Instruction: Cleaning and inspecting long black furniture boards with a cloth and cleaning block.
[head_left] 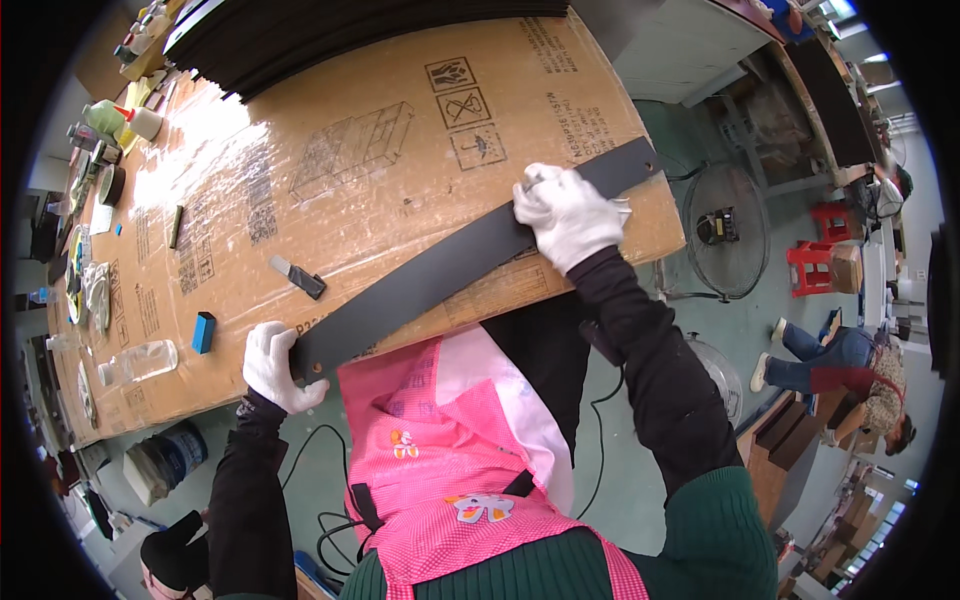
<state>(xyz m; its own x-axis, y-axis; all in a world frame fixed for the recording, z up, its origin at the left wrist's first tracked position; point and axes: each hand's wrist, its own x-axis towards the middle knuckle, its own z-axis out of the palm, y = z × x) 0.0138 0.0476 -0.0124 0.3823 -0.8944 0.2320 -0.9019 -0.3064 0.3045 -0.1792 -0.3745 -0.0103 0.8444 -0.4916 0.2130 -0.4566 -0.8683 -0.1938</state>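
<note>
A long, flat black strip [430, 268] with a hole at each end lies slantwise along the near edge of the cardboard-covered table. My left hand [282, 368], in a white glove, grips its lower left end, the thumb by the near corner. Toward the other end, my right hand [572, 217], also gloved in white, presses on the strip with its fingers bunched. Whatever is under or inside those fingers is hidden. A small knife-like tool with a black handle [308, 283] and a blue block [203, 332] lie beyond the strip.
Black panels [330, 40] are stacked at the table's far side. A clear bottle [145, 362], a red-tipped white bottle [142, 122] and other supplies sit at the left. A floor fan [722, 228] and red stools [812, 268] stand right; another person [835, 365] is beyond.
</note>
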